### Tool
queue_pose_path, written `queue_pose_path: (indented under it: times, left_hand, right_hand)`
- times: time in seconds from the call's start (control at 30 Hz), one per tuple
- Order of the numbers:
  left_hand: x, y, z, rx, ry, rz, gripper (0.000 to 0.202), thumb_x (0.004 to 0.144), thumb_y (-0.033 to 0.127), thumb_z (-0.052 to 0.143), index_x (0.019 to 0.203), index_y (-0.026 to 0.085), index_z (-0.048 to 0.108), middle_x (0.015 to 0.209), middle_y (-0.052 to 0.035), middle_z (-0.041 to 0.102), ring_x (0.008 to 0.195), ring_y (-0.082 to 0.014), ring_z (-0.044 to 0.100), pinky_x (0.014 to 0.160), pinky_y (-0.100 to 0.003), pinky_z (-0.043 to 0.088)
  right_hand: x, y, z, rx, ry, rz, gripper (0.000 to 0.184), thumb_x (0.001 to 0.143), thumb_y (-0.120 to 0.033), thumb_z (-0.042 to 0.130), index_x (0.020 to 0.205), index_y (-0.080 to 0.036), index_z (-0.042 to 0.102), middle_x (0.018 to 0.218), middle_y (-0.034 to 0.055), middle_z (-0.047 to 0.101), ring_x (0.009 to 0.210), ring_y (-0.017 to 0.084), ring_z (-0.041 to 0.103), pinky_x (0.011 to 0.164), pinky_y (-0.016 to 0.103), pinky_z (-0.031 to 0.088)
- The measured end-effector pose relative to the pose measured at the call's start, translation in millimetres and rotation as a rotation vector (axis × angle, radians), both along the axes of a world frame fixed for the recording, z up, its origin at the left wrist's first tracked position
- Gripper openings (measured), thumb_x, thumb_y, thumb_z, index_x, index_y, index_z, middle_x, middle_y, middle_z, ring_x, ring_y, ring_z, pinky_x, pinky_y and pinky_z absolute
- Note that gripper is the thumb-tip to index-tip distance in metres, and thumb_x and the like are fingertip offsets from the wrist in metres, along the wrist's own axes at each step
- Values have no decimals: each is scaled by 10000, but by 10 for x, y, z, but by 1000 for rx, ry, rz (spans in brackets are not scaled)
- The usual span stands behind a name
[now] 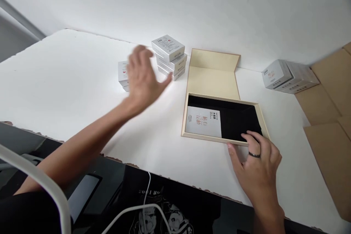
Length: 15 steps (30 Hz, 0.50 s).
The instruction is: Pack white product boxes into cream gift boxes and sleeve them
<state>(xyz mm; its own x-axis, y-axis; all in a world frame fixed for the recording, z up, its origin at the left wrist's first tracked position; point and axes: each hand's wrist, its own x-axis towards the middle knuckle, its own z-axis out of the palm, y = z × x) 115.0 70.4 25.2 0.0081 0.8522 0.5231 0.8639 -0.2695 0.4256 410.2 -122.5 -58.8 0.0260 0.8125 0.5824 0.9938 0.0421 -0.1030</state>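
Observation:
A cream gift box lies on the white table with its hinged lid folded back. Inside, a small white printed box fills the left part, and black lining shows on the right. My right hand grips the front wall near the right corner, thumb outside and fingertips inside over the lining. My left hand is raised with thumb spread and nothing in it. It partly covers a short stack of small silver boxes; a taller stack of silver boxes stands just beyond, to its right.
More silver boxes stand in a row at the back right. Flat brown cardboard covers the table's right end. A white wall rises behind. A white cable or tube crosses the lower foreground, below the table's chipped front edge.

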Motion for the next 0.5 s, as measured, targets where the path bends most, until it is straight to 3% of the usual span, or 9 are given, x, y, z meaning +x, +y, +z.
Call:
queue_pose_path:
  times: [0.07, 0.13, 0.2, 0.3, 0.4, 0.5]
  left_hand:
    - [-374, 192, -34, -237, 38, 255, 660, 728, 444, 845, 1216, 183, 485, 1462, -218, 455, 1403, -494, 405, 1124, -720, 351]
    - [-631, 278, -47, -424, 23, 373, 678, 700, 476, 846, 1193, 186, 482, 1430, -200, 472, 1359, -479, 460, 1113, -695, 384]
    - [-750, 276, -35, -509, -26, 431, 656, 700, 435, 829, 1189, 190, 467, 1413, -188, 493, 1290, -437, 530, 1079, -646, 445]
    - [-791, 216, 16, -546, -95, 460, 637, 687, 344, 817, 1180, 198, 442, 1293, -164, 578, 1178, -388, 590, 955, -577, 536]
    - [-861, 201, 77, -546, -179, 472, 746, 669, 279, 817, 1255, 183, 364, 1186, -131, 609, 985, -277, 640, 758, -407, 580]
    - [-1000, 280, 97, -275, -254, 389, 730, 731, 188, 718, 1310, 193, 272, 1203, -98, 605, 935, -179, 635, 708, -295, 554]
  right_hand:
    - [-11, -2, -5, -2, 10, -10, 389, 1009, -497, 588, 1265, -204, 568, 1281, 161, 647, 1192, 364, 567, 964, 512, 436]
    - [-23, 0, -8, -2, 14, -16, 385, 1009, -491, 585, 1262, -202, 571, 1283, 163, 646, 1196, 369, 565, 968, 518, 436]
    - [-32, 4, -7, -1, 14, -17, 384, 1007, -489, 587, 1258, -199, 572, 1283, 164, 644, 1196, 371, 564, 969, 519, 436]
    - [-36, 6, -1, -4, 4, -18, 384, 1005, -478, 594, 1261, -193, 570, 1289, 167, 641, 1195, 366, 564, 971, 514, 438]
    - [-33, 3, 4, -11, -5, -16, 380, 1007, -457, 599, 1278, -193, 560, 1295, 165, 638, 1202, 358, 561, 980, 508, 438]
    - [-30, 0, 6, -17, -5, -10, 384, 1006, -452, 603, 1286, -194, 554, 1299, 163, 634, 1204, 356, 556, 983, 506, 437]
